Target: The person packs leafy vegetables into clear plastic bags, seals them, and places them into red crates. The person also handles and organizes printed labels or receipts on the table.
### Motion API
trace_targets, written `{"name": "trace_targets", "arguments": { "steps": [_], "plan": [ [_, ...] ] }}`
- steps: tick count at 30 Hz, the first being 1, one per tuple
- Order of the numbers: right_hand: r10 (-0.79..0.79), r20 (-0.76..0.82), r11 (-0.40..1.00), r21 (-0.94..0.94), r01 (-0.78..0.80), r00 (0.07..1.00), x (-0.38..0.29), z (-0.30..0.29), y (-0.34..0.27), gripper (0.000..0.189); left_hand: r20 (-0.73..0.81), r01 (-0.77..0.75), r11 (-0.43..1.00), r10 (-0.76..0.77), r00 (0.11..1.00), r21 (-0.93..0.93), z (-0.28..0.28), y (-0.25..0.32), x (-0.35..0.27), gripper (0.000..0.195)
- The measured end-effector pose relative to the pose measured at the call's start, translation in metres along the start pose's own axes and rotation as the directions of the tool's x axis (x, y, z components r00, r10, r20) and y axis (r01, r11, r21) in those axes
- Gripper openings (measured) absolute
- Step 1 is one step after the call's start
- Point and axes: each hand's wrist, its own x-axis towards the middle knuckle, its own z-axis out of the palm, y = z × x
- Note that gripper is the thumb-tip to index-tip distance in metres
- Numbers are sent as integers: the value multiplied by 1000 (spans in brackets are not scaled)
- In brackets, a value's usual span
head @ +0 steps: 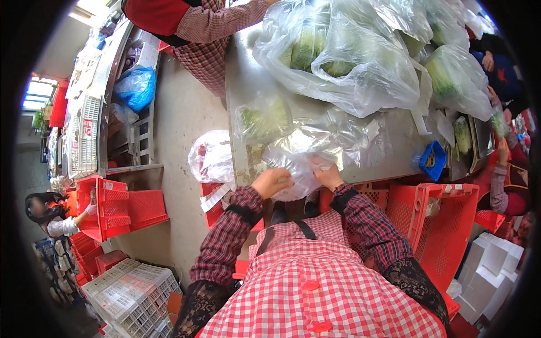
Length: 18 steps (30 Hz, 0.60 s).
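At the near edge of the metal table [405, 148], my left hand [272, 182] and my right hand [327, 173] grip a clear plastic bag [298, 179] from either side. Whether anything is inside the bag cannot be told. Just beyond it, more clear, shiny plastic bags [334, 133] lie spread on the tabletop. To their left rests a clear bag of green vegetables [264, 120]. Large translucent bags [367, 72] with packed leafy greens cover the far part of the table, and another bag of greens [456, 80] sits at the far right.
A blue basket [432, 160] is at the table's right edge. Red plastic crates [444, 228] stand at my right, and a red crate [211, 203] with plastic stands at left. A co-worker's arm [224, 21] reaches over the far left; other people work at both sides.
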Motion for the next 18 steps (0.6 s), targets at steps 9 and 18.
{"name": "trace_targets", "arguments": {
  "steps": [9,18],
  "plan": [
    [-46,-338,996,-81,19,940,30,-64,-82,26,-242,259,943,-206,948,211,32,-46,67,25],
    [-103,490,692,-590,416,866,-25,-5,-52,58,-304,296,954,-265,915,58,27,-45,40,29]
  ]
}}
